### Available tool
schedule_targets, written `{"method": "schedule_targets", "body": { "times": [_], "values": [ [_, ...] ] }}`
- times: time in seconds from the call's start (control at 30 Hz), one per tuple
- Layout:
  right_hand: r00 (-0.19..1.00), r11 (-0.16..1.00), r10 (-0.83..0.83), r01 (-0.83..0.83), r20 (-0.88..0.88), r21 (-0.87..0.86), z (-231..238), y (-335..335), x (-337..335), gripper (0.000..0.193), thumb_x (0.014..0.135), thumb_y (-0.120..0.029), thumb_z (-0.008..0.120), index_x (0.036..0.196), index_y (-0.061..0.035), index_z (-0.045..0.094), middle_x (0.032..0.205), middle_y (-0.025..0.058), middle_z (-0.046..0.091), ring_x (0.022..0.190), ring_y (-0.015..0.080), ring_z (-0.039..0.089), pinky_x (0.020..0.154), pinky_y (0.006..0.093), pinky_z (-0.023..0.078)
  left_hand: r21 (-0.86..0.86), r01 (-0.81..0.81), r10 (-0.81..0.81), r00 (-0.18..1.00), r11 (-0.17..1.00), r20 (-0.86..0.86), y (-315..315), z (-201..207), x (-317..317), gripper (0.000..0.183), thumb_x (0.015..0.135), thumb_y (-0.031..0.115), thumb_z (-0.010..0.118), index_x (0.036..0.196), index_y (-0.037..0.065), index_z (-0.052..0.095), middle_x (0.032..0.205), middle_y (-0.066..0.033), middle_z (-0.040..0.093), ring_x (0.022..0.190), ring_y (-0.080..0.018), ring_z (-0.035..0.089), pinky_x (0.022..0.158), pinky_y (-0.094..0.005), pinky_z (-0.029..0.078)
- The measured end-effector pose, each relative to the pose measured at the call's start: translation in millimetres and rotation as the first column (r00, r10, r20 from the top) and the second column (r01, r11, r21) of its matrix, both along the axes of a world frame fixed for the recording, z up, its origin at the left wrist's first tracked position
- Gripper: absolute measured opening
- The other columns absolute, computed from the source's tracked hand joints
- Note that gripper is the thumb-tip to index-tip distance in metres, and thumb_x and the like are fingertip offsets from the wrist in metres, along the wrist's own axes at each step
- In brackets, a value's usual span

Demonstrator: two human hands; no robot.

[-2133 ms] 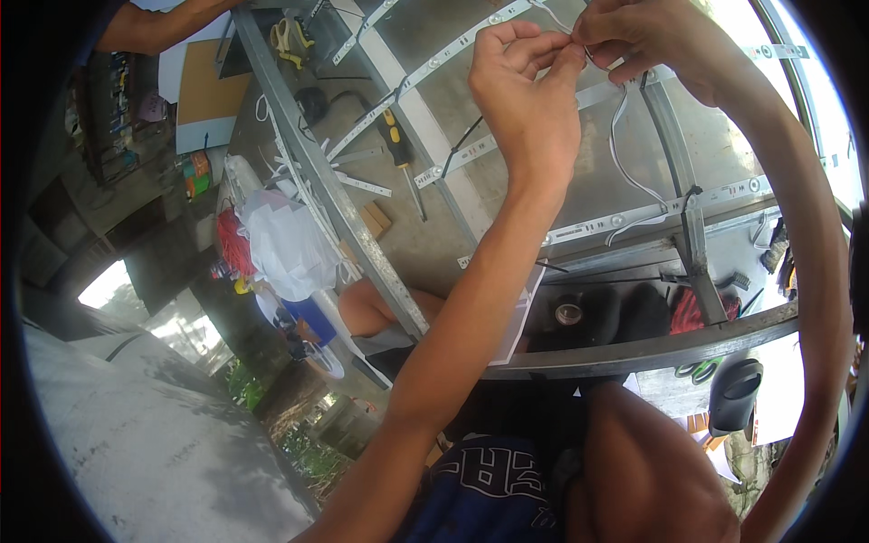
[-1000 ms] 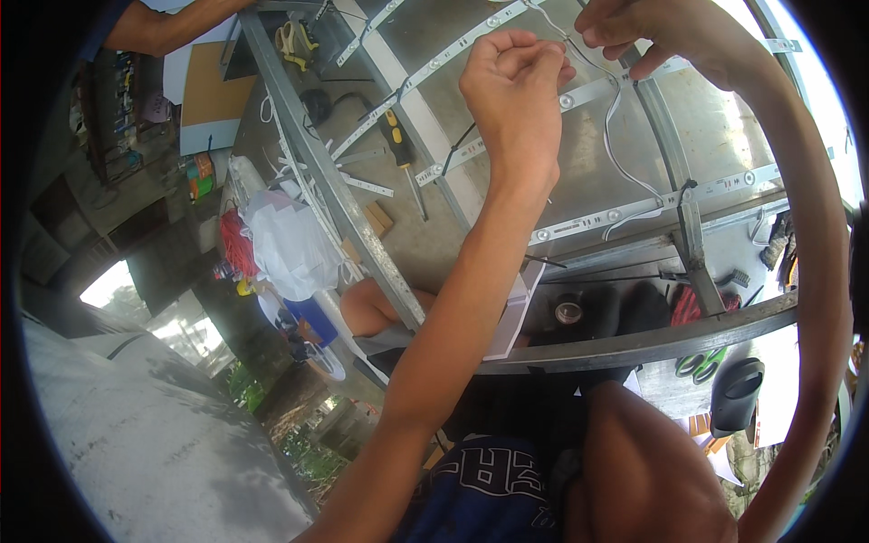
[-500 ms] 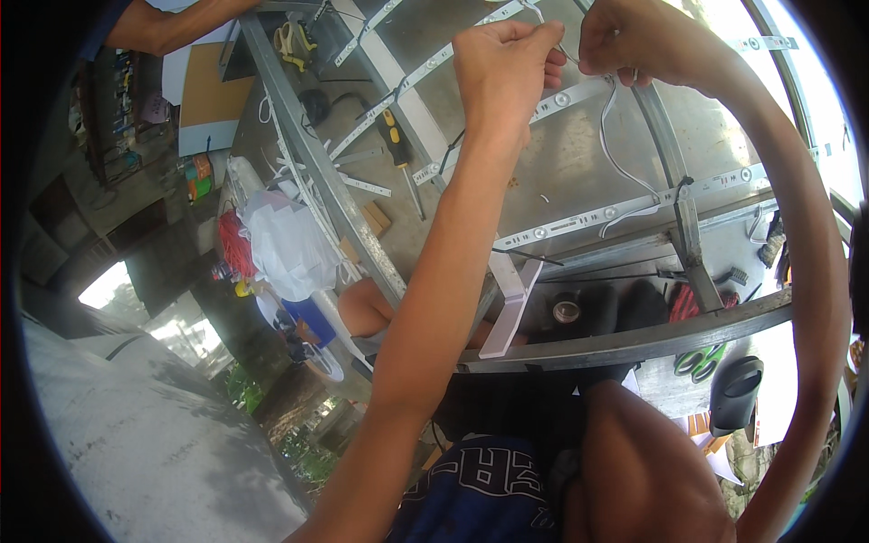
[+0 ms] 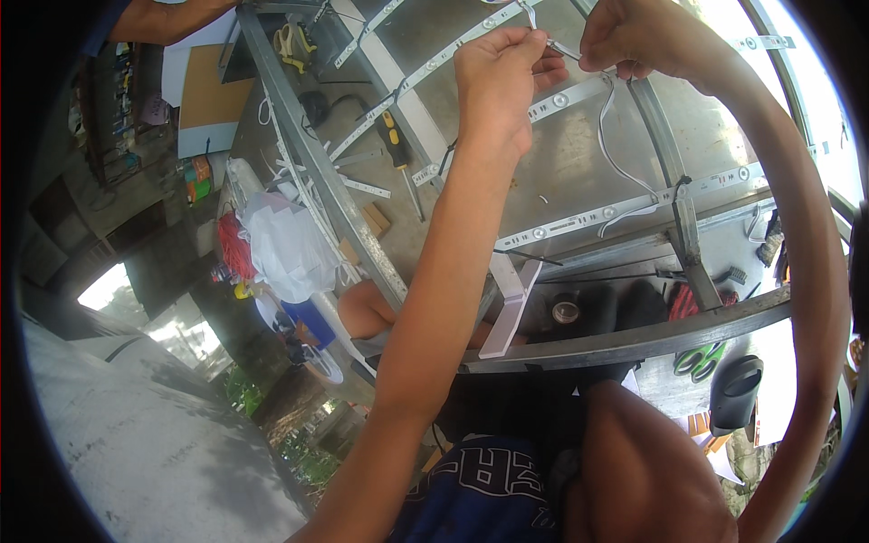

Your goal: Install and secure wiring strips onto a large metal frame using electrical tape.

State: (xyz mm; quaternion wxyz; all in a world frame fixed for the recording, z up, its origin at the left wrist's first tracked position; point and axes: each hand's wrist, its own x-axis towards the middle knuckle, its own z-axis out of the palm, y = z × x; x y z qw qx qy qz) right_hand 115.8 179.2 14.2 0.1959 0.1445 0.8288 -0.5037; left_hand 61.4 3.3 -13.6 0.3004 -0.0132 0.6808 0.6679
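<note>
My left hand [image 4: 496,80] pinches a thin white wire [image 4: 566,51] between thumb and fingers. A short way to the right, my right hand [image 4: 634,34] pinches the same wire, which spans the small gap between the two hands. Part of its fingertips is hidden. Just below the hands runs a white LED strip [image 4: 566,98] with round lenses. From near its right end a loose white wire [image 4: 608,136] hangs down to a lower LED strip [image 4: 597,217]. The strips lie across a grey metal frame [image 4: 665,145], tied with black cable ties.
A yellow-and-black screwdriver [image 4: 393,140] lies beyond my left forearm, with yellow-handled scissors [image 4: 291,45] farther off. Green-handled scissors [image 4: 699,362] and a black sandal [image 4: 736,395] are at the lower right. A white plastic bag [image 4: 288,244] sits left; another person's arm [image 4: 172,20] shows at top left.
My left hand has dipped slightly and its fingers have shifted on the wire. More of the wire now shows between the hands. My right hand has barely moved.
</note>
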Motion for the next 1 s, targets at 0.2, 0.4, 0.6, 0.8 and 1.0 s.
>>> {"method": "schedule_targets", "body": {
  "times": [0.2,0.4,0.6,0.8,1.0],
  "values": [
    [0.999,0.999,0.039,-0.039,-0.027,-0.008,8.7,5.8,3.0,0.019,0.073,-0.011,0.079,0.087,0.0017,0.078,0.073,0.0104,0.073,0.065,0.0146,0.066,0.059,0.0292,0.053,0.082,0.002,-0.009,0.996,0.997,0.089,1.4,1.0,-2.4,0.019,0.094,0.004,0.062,0.107,-0.01,0.062,0.094,-0.0146,0.063,0.083,-0.0231,0.064,0.08,-0.0375,0.058],
    [0.998,0.998,0.062,-0.062,0.001,0.012,1.8,8.1,-1.4,0.021,0.072,-0.014,0.08,0.087,0.0014,0.078,0.074,0.0101,0.073,0.066,0.0151,0.066,0.06,0.0307,0.052,0.121,-0.019,-0.004,0.983,0.992,0.185,0.6,4.9,-3.3,0.023,0.095,0.004,0.062,0.113,-0.009,0.06,0.101,-0.0125,0.062,0.091,-0.0237,0.062,0.089,-0.0399,0.056],
    [0.995,0.997,0.072,-0.074,-0.063,-0.032,-15.6,13.9,-1.9,0.024,0.075,-0.013,0.079,0.093,0.0031,0.077,0.078,0.0117,0.073,0.067,0.0159,0.066,0.06,0.0295,0.052,0.21,-0.055,0.006,0.973,0.976,0.229,-0.5,-2.0,-9.8,0.014,0.092,0.002,0.066,0.103,-0.006,0.067,0.095,-0.0112,0.065,0.084,-0.0201,0.061,0.083,-0.0374,0.057],
    [0.996,0.969,-0.071,0.056,-0.053,-0.239,-21.3,10.5,-4.3,0.022,0.081,-0.013,0.074,0.097,0.002,0.076,0.077,0.0084,0.071,0.066,0.0134,0.065,0.06,0.0273,0.053,0.185,-0.04,0.007,0.984,0.982,0.179,1.9,0.1,-7.9,0.013,0.091,-0.001,0.065,0.102,-0.008,0.068,0.093,-0.0118,0.066,0.082,-0.0199,0.063,0.082,-0.0354,0.057],
    [0.99,0.991,-0.08,0.065,-0.12,-0.12,-6.6,0.6,-4.3,0.018,0.082,-0.013,0.071,0.091,0.0019,0.077,0.073,0.0076,0.07,0.064,0.0132,0.065,0.058,0.0271,0.053,0.187,-0.019,-0.001,0.994,0.982,0.107,1.7,-10.9,-8.0,0.015,0.091,-0.002,0.064,0.105,-0.009,0.066,0.094,-0.0129,0.066,0.082,-0.02,0.064,0.082,-0.0344,0.057]
  ]
}}
